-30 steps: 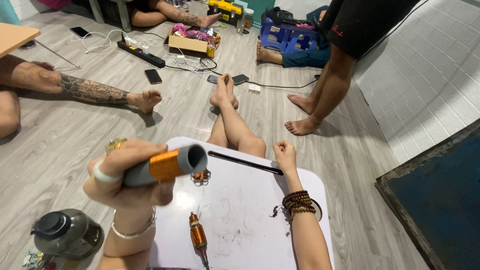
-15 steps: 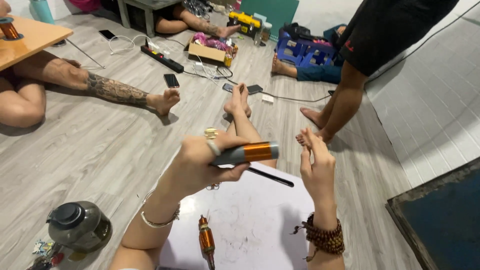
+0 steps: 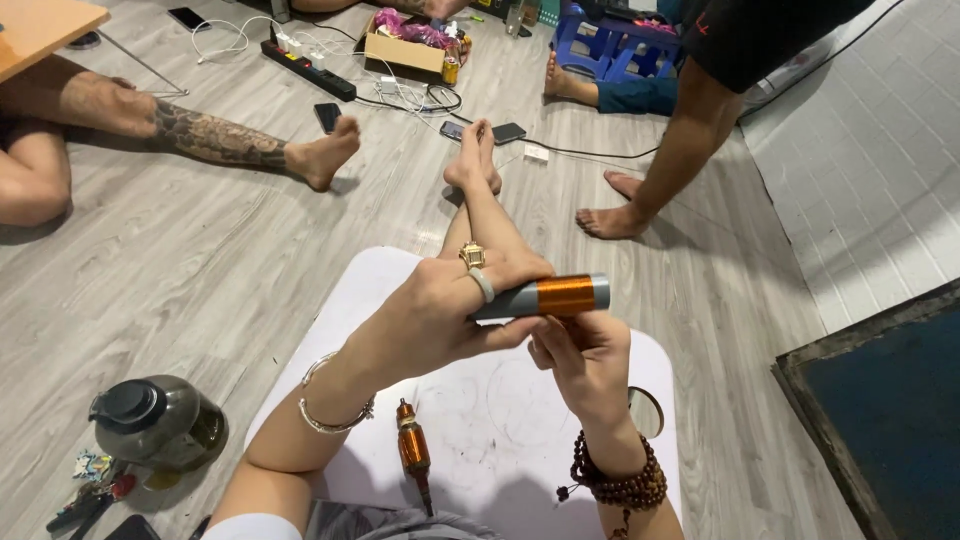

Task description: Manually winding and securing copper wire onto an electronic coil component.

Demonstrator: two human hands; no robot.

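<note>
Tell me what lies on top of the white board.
On the white board lies an orange pen-shaped tool, beside faint drawn circles. The arms cover part of its surface.

Grey wood-plank floor fills most of the view. White tiled floor at 2 o'clock. Wooden table corner at 10 o'clock. Dark blue panel at 4 o'clock. Blue stools at 12–1 o'clock. Even light.
</note>
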